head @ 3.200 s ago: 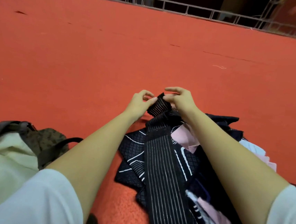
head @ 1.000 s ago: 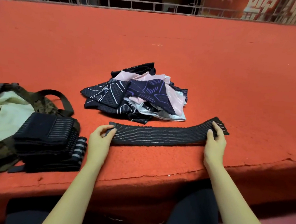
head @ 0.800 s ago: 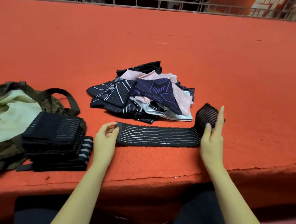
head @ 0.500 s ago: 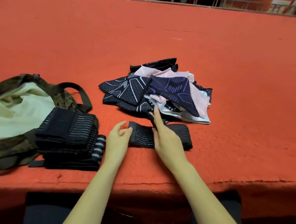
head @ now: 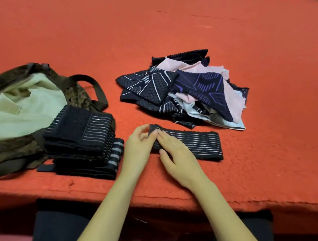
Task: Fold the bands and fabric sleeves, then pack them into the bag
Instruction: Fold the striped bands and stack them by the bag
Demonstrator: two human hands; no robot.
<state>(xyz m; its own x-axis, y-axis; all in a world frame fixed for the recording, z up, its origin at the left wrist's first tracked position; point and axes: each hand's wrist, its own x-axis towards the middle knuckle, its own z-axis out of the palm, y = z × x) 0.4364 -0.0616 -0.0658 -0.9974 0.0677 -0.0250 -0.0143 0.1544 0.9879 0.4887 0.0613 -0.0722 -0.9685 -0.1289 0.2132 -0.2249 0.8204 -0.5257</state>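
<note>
A black band with thin grey stripes (head: 196,144) lies folded in half near the front edge of the red surface. My left hand (head: 137,144) pinches its left end, where the two ends meet. My right hand (head: 178,154) lies flat on the band's left part, fingers pointing left. A stack of folded black bands (head: 82,138) sits to the left. Behind the stack lies the camouflage bag (head: 15,106), open, with a pale lining. A loose pile of fabric sleeves (head: 184,88), dark patterned and pink, lies behind the band.
The red carpeted surface (head: 273,92) stretches far back and to the right. Its front edge (head: 262,206) runs just below my wrists. The bag's brown strap (head: 93,86) loops between the bag and the pile.
The band was stretched out full length a second ago. My right hand carried its right end over to the left end, folding it in half, and now presses there.
</note>
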